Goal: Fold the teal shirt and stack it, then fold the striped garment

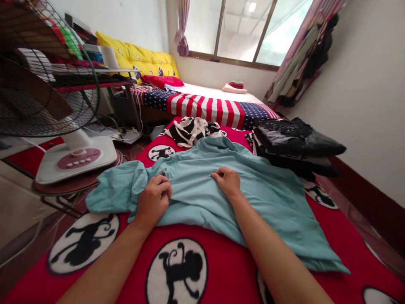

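Observation:
A light teal shirt (196, 202) lies spread across the red blanket (228, 261), its collar end away from me and one sleeve reaching out to the left. My left hand (155, 196) is closed on the fabric near the base of that sleeve, fingers curled. Farther right, my right hand (226, 179) pinches the shirt at about its middle, thumb and forefinger together. Small wrinkles run through the cloth between the two hands. The shirt's hem spreads toward the lower right.
Behind the shirt is a crumpled black-and-white cloth (194, 130). A stack of folded black clothes (294, 139) sits at the right. An electric fan (76, 152) stands on a stool at the left. Farther back is a bed with a flag-patterned cover (205, 107).

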A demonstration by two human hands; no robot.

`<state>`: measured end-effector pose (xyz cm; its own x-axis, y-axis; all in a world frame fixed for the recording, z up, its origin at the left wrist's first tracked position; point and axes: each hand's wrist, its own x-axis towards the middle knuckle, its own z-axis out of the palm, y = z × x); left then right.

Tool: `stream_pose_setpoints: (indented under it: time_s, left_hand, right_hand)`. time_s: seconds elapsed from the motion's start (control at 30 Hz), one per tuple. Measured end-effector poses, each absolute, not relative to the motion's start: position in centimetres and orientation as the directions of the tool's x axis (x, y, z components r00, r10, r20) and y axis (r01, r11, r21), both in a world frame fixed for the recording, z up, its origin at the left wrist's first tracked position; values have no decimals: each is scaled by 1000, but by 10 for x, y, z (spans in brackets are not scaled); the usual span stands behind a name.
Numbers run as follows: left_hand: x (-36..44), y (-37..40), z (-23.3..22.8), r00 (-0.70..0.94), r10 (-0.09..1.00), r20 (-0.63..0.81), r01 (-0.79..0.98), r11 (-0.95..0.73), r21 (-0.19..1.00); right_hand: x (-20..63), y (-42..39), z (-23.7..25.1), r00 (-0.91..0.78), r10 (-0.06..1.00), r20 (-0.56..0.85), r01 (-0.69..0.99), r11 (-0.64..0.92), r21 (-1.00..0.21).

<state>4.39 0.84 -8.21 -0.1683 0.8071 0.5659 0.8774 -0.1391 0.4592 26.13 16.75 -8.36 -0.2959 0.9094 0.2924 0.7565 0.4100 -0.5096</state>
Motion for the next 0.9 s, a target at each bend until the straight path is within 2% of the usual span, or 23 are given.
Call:
stream_pose_setpoints:
  time_s: [0.17, 0.23, 0.33, 0.43, 0.5, 0.57, 0.67, 0.8, 0.9]
  left_hand:
    - [43, 12, -84, -257, 783, 567, 870, -69, 488]
    - [43, 13, -84, -263, 785, 561, 863, -69, 500]
    - [44, 13, -81, -253, 776, 577, 849, -108, 517]
    - [46, 6, -73, -231, 725, 649, 845, -181, 503]
    - [48, -8, -68, -162, 697, 699, 845, -268, 463]
    - [49, -27, -65, -20, 703, 710, 831, -383, 404]
    - [51, -56, -69, 192, 753, 629, 826, -470, 311]
    - [50, -70, -81, 242, 812, 531, 881, -413, 231]
    - [47, -66, -82, 232, 822, 520, 871, -413, 265]
  right_hand:
    - [262, 163, -76, -313, 904, 290, 760, 422, -495]
    - [264, 151, -70, -319, 882, 346, 739, 460, -493]
    - [271, 113, -64, -347, 796, 496, 642, 587, -494]
    - [290, 61, -66, -434, 718, 544, 536, 691, -485]
    - [309, 32, -72, -502, 686, 527, 519, 726, -451]
    - [328, 12, -80, -541, 668, 511, 532, 742, -407]
    - [347, 2, -91, -531, 664, 526, 559, 741, -371]
    - [347, 5, -94, -532, 608, 590, 560, 775, -293]
    - [345, 9, -92, -538, 548, 640, 535, 809, -243]
